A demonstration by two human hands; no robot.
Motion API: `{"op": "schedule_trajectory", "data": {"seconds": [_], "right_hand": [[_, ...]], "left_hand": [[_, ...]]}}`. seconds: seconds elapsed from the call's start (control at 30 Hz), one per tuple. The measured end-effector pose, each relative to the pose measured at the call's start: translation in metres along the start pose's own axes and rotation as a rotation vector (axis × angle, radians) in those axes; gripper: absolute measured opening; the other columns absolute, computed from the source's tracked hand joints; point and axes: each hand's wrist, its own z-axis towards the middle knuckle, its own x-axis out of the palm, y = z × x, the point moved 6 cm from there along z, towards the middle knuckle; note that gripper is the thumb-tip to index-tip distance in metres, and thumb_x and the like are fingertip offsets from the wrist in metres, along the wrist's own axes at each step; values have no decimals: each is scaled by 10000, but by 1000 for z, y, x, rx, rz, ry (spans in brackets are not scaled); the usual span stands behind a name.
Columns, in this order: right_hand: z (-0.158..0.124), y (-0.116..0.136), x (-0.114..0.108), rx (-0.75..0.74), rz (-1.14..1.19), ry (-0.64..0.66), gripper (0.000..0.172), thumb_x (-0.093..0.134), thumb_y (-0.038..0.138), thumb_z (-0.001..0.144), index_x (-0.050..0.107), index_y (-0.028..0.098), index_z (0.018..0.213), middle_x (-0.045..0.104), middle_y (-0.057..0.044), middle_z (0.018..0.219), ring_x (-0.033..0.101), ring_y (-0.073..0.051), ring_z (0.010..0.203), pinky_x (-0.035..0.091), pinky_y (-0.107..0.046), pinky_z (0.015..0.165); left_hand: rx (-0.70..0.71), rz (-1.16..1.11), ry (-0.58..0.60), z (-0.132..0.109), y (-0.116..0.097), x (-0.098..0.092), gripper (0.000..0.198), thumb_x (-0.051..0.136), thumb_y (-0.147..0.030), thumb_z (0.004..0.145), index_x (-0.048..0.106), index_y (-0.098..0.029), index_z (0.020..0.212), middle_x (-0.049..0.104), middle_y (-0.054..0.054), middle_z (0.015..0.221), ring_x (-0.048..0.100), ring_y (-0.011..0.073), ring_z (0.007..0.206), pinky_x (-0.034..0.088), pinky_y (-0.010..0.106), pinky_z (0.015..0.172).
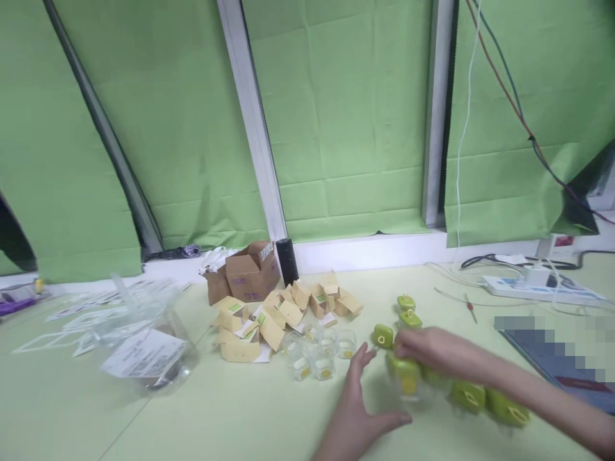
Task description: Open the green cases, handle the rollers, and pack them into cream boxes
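Observation:
My right hand [427, 349] reaches in from the right, its fingers closed on the green lid of a small clear container [408, 383] with a yellow mark on its side. Motion blurs the fingertips a little. To the left of it, my left hand [353, 410] is open, thumb and fingers spread wide around air. Beyond the hands lie loose-looking green lids [383, 335] with a small loop on top. More green-lidded containers [509, 410] sit under and beside my right forearm, partly hidden. Several clear containers without lids [324, 365] stand grouped left of my hands.
Opened small cardboard boxes [273, 325] are heaped behind the clear containers, near a brown carton [252, 272] and a black cylinder [287, 261]. A clear plastic bag [163, 352] lies left. At right are a power strip [542, 288], cables and a dark flat object [552, 358].

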Motion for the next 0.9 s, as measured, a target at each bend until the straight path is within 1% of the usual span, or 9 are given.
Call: {"op": "schedule_trajectory", "data": {"seconds": [0.1, 0.17, 0.3, 0.4, 0.57, 0.63, 0.73, 0.8, 0.9], "right_hand": [[3, 35, 40, -99, -13, 79, 202, 506, 344, 861, 547, 224, 704, 634, 0, 634, 552, -158, 537, 378, -254, 479], [11, 47, 52, -111, -12, 59, 243, 391, 329, 925, 527, 216, 758, 626, -15, 667, 555, -162, 569, 377, -256, 497], [38, 57, 70, -114, 30, 11, 308, 272, 357, 973, 480, 217, 795, 622, -18, 697, 573, -168, 605, 387, -260, 535], [57, 66, 93, -124, 74, -15, 283, 313, 366, 963, 468, 222, 776, 618, -13, 696, 582, -180, 616, 384, -266, 554], [66, 79, 113, -87, 191, -92, 247, 294, 319, 965, 430, 225, 782, 597, -2, 668, 579, -177, 594, 397, -260, 548], [62, 83, 108, -55, 248, -142, 254, 248, 309, 975, 407, 230, 793, 590, 4, 677, 580, -167, 606, 420, -256, 563], [57, 88, 94, 3, 313, -218, 263, 220, 326, 982, 389, 239, 800, 596, 7, 710, 591, -159, 650, 457, -252, 595], [57, 86, 83, 45, 329, -261, 266, 234, 351, 978, 401, 244, 800, 609, 5, 736, 604, -163, 694, 477, -256, 619], [62, 63, 58, 129, 306, -314, 282, 228, 359, 972, 434, 250, 813, 633, -13, 773, 619, -171, 690, 496, -268, 600]], "left_hand": [[-60, 23, -40, -6, 11, -11, 895, 723, -189, 544, 341, -184, 1353, 562, 86, 1194, 481, 250, 1162, 328, 338, 1019], [-99, 99, -112, -14, 30, -30, 771, 674, -138, 538, 441, -170, 1272, 573, 88, 1175, 501, 240, 1136, 329, 329, 1014], [-25, 401, -423, -38, 59, -81, 502, 564, -171, 606, 543, -162, 1108, 571, 101, 1157, 485, 256, 1126, 320, 383, 1006], [27, 665, -700, -52, 61, -102, 539, 600, -188, 556, 518, -182, 1089, 559, 103, 1130, 463, 301, 1109, 336, 444, 959], [99, 841, -1005, -57, 52, -82, 464, 736, -403, 508, 463, -213, 832, 569, 89, 914, 534, 322, 921, 423, 439, 774], [292, 878, -1068, -54, 44, -63, 504, 706, -502, 563, 474, -198, 891, 577, 114, 927, 548, 321, 914, 434, 437, 765], [587, 843, -1058, -48, 32, -40, 410, 574, -398, 761, 470, -149, 1069, 593, 135, 939, 583, 268, 884, 464, 393, 760], [638, 793, -1047, -48, 28, -40, 287, 491, -291, 822, 484, -144, 1069, 601, 119, 879, 603, 236, 828, 483, 360, 722], [542, 722, -1052, -56, 28, -61, 294, 464, -299, 806, 501, -144, 1053, 604, 107, 845, 615, 233, 780, 504, 355, 692]]}}
